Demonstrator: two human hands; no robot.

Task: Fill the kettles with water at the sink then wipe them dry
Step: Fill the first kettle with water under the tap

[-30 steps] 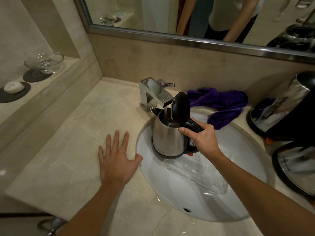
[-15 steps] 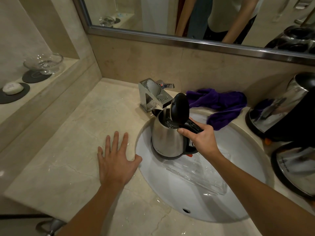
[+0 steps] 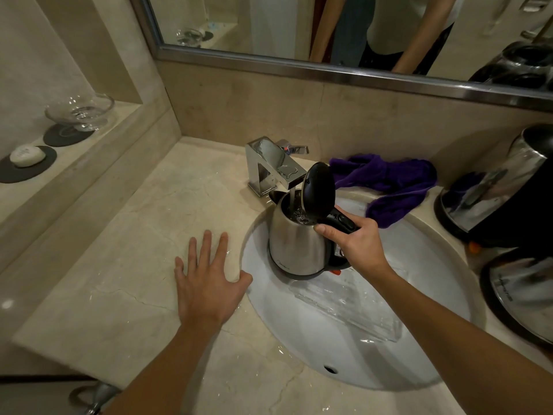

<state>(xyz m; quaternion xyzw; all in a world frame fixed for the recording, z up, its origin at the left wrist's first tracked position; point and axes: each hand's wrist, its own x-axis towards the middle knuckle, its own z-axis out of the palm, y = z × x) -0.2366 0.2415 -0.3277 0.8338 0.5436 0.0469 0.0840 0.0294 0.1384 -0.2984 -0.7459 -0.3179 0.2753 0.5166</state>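
A small steel kettle (image 3: 297,245) with its black lid standing up sits over the white sink (image 3: 425,250), right under the chrome faucet (image 3: 269,167). Water runs from the spout into the kettle's mouth. My right hand (image 3: 357,245) grips the kettle's black handle. My left hand (image 3: 206,280) rests flat, fingers spread, on the wet marble counter (image 3: 119,250) beside the basin's left rim. A purple cloth (image 3: 389,182) lies bunched behind the basin, to the right of the faucet.
Two more steel kettles stand at the right edge, one behind (image 3: 499,187) and one nearer (image 3: 523,295). A side ledge at the left holds a glass dish (image 3: 80,110) and a white soap (image 3: 27,155). A mirror runs along the back wall.
Hardly anything moved. The kettle stays under the running faucet in my right hand's grip, and my left hand remains flat on the counter.
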